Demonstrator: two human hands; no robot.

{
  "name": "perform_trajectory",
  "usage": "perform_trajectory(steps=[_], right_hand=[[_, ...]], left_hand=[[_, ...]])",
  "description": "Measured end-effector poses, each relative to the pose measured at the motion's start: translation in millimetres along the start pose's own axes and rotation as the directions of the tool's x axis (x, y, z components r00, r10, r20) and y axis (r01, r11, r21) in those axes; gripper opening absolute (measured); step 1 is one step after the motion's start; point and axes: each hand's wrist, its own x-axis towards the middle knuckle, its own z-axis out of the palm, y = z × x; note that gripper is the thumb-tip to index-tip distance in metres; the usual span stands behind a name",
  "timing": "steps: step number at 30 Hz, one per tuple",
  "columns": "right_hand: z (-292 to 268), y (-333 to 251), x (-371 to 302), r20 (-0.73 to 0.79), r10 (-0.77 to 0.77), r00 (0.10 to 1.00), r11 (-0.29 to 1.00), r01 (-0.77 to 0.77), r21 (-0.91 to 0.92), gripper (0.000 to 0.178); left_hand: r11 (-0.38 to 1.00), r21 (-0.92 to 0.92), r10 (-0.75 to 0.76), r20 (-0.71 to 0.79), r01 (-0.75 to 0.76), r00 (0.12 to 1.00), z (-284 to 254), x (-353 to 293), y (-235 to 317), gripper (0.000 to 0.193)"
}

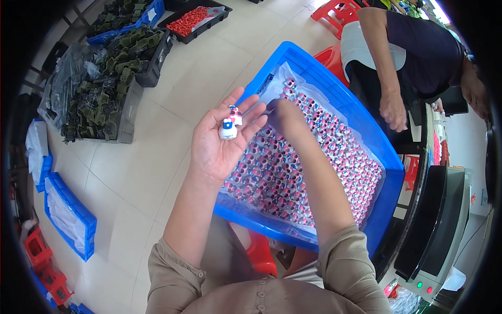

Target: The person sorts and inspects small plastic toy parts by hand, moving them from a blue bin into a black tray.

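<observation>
My left hand (219, 141) is held palm up over the near left corner of a large blue crate (389, 162). Two small white toy figures (230, 124) with blue and pink parts rest on its fingers. My right hand (285, 116) reaches down into the crate, fingers closed among several rows of small pink, white and blue toy figures (303, 167) lying on a clear plastic liner. Whether it grips one is hidden by the back of the hand.
Another person (408, 57) in a dark shirt stands at the far right, one hand hanging beside the crate. Grey bins of dark green parts (104, 89) and a black tray of red parts (191, 21) sit on the tiled floor at left. Red stools (261, 251) stand below the crate. A machine (444, 225) stands at right.
</observation>
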Motion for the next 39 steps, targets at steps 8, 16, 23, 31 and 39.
perform_trajectory(steps=[8, 16, 23, 31, 39], right_hand=[[-54.5, -38.9, -59.2, -0.184, -0.196, 0.963, 0.590, 0.266, 0.762, 0.021], [-64.7, -43.4, -55.6, -0.138, -0.745, 0.653, 0.659, 0.752, -0.002, 0.032], [-59.2, -37.9, -54.8, -0.200, -0.759, 0.619, 0.639, 0.768, -0.049, 0.029], [-41.5, 9.1, -28.7, -0.303, -0.384, 0.872, 0.826, 0.471, 0.310, 0.020], [21.5, 11.9, -7.8, -0.215, -0.142, 0.966, 0.983, 0.112, -0.149, 0.026]], left_hand=[[0.999, 0.026, -0.040, 0.025, 0.040, 0.999, 3.2, -2.9, -0.8, 0.053], [0.980, 0.055, -0.193, 0.034, 0.191, 0.981, -6.7, -3.9, -1.4, 0.044], [0.977, 0.119, -0.174, -0.027, 0.176, 0.984, -4.1, -4.0, -0.2, 0.060], [0.998, 0.045, -0.036, -0.060, 0.038, 0.998, 4.7, -4.7, 1.2, 0.063], [0.996, -0.085, -0.029, 0.049, 0.033, 0.998, -17.0, -2.4, 8.4, 0.042]])
